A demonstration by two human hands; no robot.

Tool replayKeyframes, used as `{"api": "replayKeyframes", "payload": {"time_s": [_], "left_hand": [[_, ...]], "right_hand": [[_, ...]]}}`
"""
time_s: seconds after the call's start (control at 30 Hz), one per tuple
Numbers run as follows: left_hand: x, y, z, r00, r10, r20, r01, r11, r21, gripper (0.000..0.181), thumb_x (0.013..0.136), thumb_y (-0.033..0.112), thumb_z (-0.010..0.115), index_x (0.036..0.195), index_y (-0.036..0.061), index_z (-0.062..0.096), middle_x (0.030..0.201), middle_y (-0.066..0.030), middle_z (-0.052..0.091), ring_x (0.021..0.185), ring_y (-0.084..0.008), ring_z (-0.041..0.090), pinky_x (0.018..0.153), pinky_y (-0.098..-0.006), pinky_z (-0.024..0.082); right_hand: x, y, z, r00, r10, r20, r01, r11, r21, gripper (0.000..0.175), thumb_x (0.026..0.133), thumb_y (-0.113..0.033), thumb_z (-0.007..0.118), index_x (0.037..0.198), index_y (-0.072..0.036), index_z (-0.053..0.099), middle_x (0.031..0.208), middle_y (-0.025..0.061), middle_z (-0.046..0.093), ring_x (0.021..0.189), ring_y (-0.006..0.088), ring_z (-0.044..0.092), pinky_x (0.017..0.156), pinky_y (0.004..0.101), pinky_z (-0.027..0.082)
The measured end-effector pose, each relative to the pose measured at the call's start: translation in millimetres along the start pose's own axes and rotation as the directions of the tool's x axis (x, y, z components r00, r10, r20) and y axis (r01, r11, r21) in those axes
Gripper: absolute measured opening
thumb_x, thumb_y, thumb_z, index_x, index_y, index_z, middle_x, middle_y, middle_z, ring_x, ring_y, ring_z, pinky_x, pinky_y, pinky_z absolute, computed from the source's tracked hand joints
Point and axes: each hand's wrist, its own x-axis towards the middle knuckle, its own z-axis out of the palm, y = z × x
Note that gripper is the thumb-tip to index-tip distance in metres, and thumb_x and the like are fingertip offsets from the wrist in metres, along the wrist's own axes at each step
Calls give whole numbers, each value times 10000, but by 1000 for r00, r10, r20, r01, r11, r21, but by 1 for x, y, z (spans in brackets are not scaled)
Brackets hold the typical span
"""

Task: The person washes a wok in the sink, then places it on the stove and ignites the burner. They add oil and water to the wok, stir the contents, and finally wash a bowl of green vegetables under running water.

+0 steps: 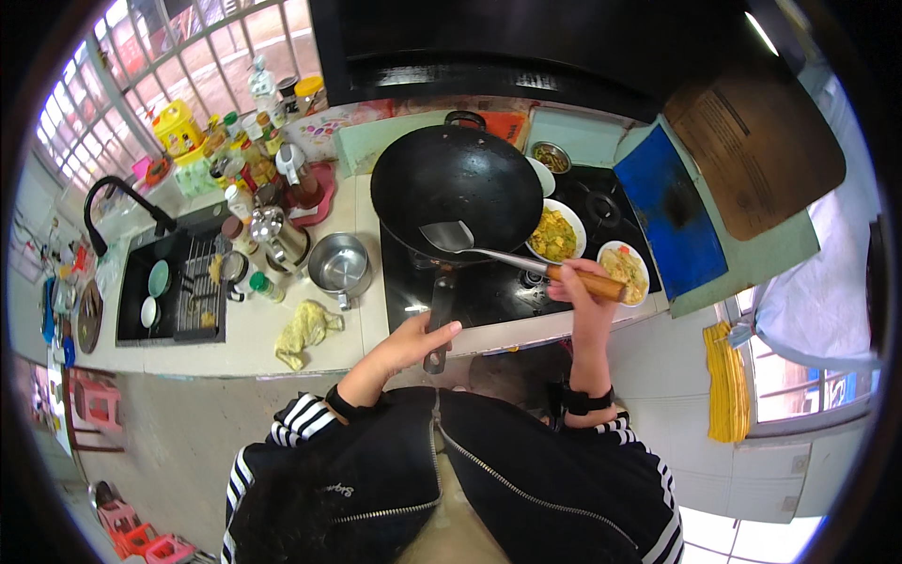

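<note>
A black wok [458, 187] stands on the black glass stove [493, 307], its handle [442, 299] pointing towards me. My left hand [416, 342] is wrapped around that handle, thumb on top. In my right hand [585, 285] is the wooden grip of a metal wok spatula [507, 258], whose blade lies over the near inside of the wok. The wok's inside looks dark, with small specks. Right of it sits a white bowl of yellow and green food [557, 233]. Another white bowl of food [624, 271] is just behind the spatula's grip end, which partly covers it.
A steel pot [340, 264], a yellow cloth [306, 335] and a steel kettle [278, 240] are left of the stove. Farther left is a black sink [134, 310]. Bottles crowd the window side. A small metal bowl [551, 158] stands behind; a blue panel [669, 211] borders the right.
</note>
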Motion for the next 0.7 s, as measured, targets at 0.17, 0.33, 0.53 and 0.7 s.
{"api": "replayKeyframes", "payload": {"time_s": [0.17,0.33,0.53,0.7], "left_hand": [[2,-1,0,1000,-8,12,8,1000,-5,487,933,475,632,1075,14,569,857,-52,607,622,-125,598,548,-251,472],[0,-3,1,1000,11,13,-10,999,-41,498,939,486,617,1080,9,579,865,-54,613,615,-118,579,569,-247,477],[-1,-4,1,999,37,-11,-37,999,-34,485,940,480,619,1065,11,597,867,-43,618,668,-110,587,598,-245,487],[-2,-3,3,999,41,-19,-42,997,-62,477,941,474,620,1067,15,598,857,-35,618,693,-114,596,608,-248,490]], "right_hand": [[-25,22,15,963,-63,262,76,996,-41,300,826,-31,768,1106,-9,661,977,56,685,857,109,648,772,224,516],[-37,38,28,927,-300,225,358,887,-291,235,853,8,712,1078,18,647,997,95,647,909,144,617,792,273,501],[-39,23,25,848,-309,431,504,724,-471,243,772,37,721,992,-44,657,1023,143,585,908,276,616,804,321,496],[-35,-4,20,678,-217,702,668,579,-466,303,692,41,711,962,-87,657,1161,168,493,1035,337,579,841,352,496]]}}
